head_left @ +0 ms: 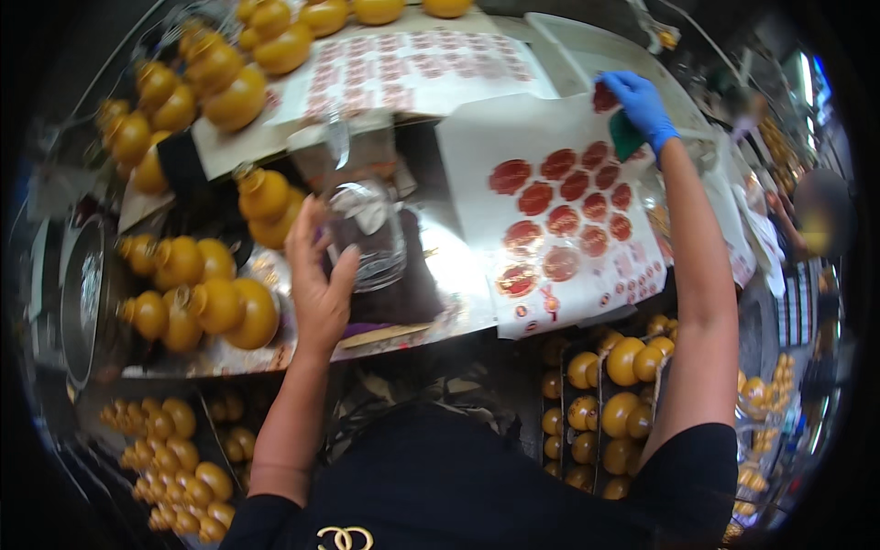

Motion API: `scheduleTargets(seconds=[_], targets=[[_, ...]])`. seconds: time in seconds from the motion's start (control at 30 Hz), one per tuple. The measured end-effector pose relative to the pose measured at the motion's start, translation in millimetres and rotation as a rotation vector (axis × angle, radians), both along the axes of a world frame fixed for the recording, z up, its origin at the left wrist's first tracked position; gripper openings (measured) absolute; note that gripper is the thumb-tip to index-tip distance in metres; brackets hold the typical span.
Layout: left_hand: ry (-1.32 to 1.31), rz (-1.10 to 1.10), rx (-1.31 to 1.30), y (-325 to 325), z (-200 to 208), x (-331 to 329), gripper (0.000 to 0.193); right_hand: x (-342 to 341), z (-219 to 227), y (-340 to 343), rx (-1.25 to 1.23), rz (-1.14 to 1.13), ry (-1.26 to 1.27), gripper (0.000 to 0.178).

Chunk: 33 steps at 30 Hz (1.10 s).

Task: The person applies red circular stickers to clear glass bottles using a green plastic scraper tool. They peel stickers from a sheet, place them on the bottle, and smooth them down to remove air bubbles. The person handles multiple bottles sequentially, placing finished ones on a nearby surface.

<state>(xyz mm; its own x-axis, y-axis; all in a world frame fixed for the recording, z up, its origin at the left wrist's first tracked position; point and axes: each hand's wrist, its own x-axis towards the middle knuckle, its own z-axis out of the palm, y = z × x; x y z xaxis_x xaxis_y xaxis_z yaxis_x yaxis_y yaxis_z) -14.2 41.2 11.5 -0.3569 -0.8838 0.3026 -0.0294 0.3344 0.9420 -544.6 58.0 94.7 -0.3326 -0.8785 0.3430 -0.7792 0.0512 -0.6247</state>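
My left hand point(321, 286), bare and slightly blurred, has its fingers and thumb apart beside a clear plastic container point(383, 261). White crumpled material point(365, 209) shows in the container, which stands on a dark cloth point(417, 289). Farther right, my right hand point(644, 103) wears a blue glove and is closed at the far corner of a white decal sheet point(472, 174). A dark red oval decal point(604, 97) is at its fingertips, and a green flat piece point(626, 136) shows under the palm. Rows of red oval decals point(562, 220) cover much of the sheet.
Glossy yellow-brown gourds point(220, 307) crowd the table's left side, with more gourds point(284, 46) at the back. Another decal sheet point(417, 69) lies behind. Below the table edge, gourds point(623, 362) fill racks at both sides. A large metal basin point(87, 307) stands far left.
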Motion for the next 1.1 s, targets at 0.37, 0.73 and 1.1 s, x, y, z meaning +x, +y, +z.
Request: scheduleTargets(seconds=[0.37,0.73,1.1], targets=[[-0.375,0.078,-0.074,-1,12,0,0.101,76,23,-24,-0.052,-0.193,0.583,0.022],[-0.136,-0.129,0.274,-19,8,2,0.101,148,45,-16,-0.172,0.145,-0.801,0.029],[0.193,-0.303,0.485,-41,-13,4,0.091,350,-33,44,0.188,0.353,-1.187,0.027]])
